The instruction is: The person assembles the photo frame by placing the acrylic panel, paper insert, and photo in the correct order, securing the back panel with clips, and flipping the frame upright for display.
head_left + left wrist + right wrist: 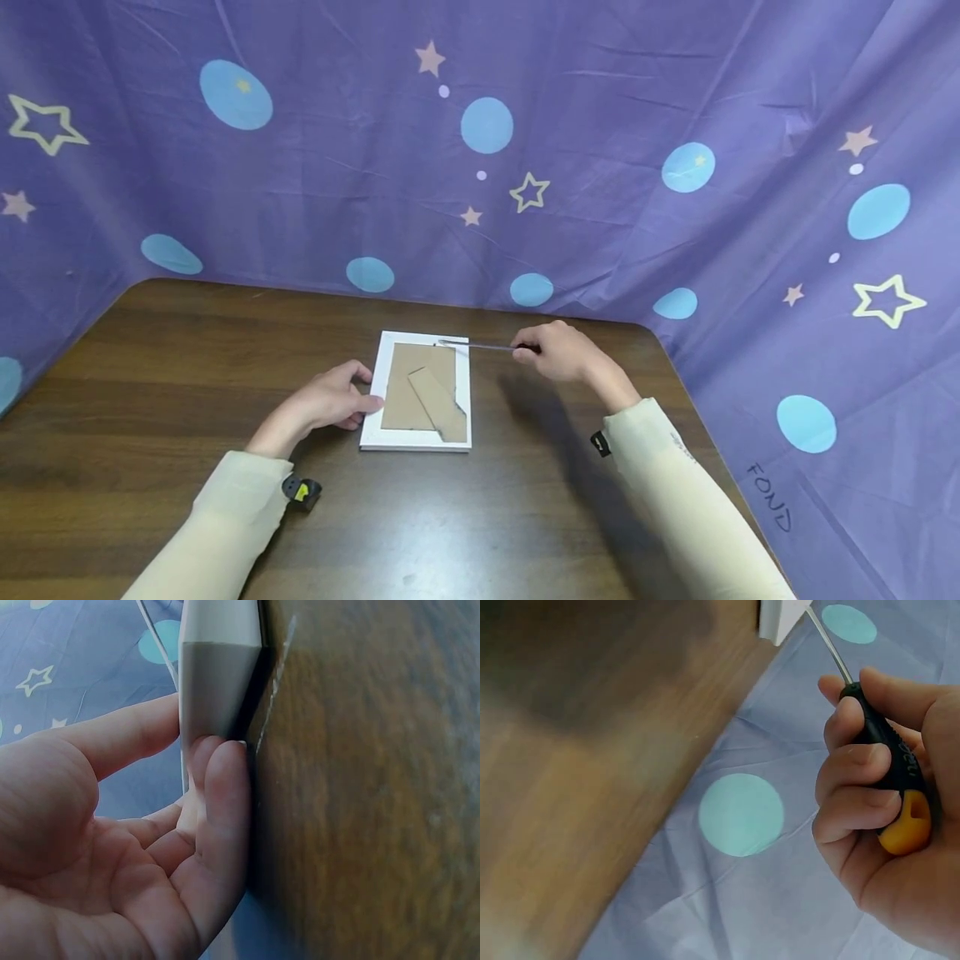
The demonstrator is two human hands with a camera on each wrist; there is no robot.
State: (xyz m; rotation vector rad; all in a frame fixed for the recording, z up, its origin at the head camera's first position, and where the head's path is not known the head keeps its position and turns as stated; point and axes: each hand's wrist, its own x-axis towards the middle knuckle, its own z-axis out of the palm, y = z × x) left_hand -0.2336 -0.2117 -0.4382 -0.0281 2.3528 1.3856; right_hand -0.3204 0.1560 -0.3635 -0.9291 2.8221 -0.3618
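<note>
A white picture frame (378,367) lies face down on the wooden table, showing its brown backing board (405,362) and a slanted stand leg (438,404). At its left side my left hand (330,398) holds the edge, thumb on top and the other fingers against the side wall. My right hand (566,350) grips a screwdriver (906,769) by its black and yellow handle, fingers wrapped round it. The metal shaft (487,346) points left across the frame's far right corner, and its tip is at the top edge of the backing board.
The brown wooden table (187,375) reaches back to a purple curtain (315,150) with stars and blue spots. More of the curtain hangs along the left and right sides. Black straps with small devices (302,492) sit at both sleeve cuffs.
</note>
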